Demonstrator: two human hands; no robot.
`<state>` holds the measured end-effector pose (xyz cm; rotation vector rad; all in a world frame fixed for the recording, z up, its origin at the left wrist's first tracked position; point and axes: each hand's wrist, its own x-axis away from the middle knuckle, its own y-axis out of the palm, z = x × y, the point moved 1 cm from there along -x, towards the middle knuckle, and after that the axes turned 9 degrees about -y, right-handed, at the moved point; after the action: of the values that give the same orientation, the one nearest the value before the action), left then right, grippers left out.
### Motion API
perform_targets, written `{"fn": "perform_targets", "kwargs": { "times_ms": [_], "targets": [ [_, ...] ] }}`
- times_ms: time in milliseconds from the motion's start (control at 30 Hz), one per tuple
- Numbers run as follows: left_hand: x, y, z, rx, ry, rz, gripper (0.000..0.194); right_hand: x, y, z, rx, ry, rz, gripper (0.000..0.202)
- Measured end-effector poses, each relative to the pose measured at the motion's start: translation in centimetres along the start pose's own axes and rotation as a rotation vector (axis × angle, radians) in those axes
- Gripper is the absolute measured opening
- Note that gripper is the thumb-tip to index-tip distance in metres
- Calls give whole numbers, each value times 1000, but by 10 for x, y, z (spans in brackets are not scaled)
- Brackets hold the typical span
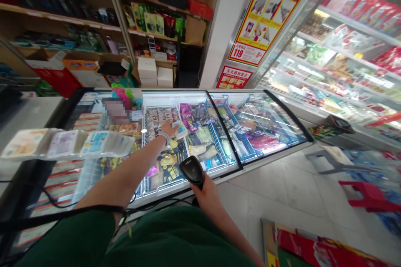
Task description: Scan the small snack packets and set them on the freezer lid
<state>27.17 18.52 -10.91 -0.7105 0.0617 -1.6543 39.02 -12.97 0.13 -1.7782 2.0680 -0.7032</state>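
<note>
My left hand (169,129) reaches into the open part of a chest freezer (194,96). Its fingers are at a small light-blue and white package (181,129), above brown packs (156,117) in a wire basket. Purple bags (188,117) lie just right of that package. My right hand (205,190) is wrapped round the handle of a black barcode scanner (192,170), held over the freezer's front edge. A row of clear-wrapped packages (67,144) stands on the freezer's left side.
A sliding glass lid (266,125) covers the freezer's right part. Black cables (156,202) run across in front of me. Behind are shelves (125,29) of goods; at the right are a lit display fridge (347,50) and a red stool (366,196).
</note>
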Motion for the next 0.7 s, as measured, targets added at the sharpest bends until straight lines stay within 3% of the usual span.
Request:
{"fn": "perform_targets", "kwargs": {
  "times_ms": [133, 267, 500, 700],
  "targets": [
    [-19, -2, 9, -231, 108, 5, 56, 4, -1, 4, -22, -1, 3, 30],
    [-19, -3, 0, -211, 72, 20, 47, 4, -4, 1, -27, 6, 7, 29],
    [0, -11, -25, -51, -154, 95, 29, 0, -3, -3, 11, 11, 2, 24],
    [24, -18, -43, 220, -387, -64, 33, -6, 4, -4, 16, -49, -33, 28]
  ]
}}
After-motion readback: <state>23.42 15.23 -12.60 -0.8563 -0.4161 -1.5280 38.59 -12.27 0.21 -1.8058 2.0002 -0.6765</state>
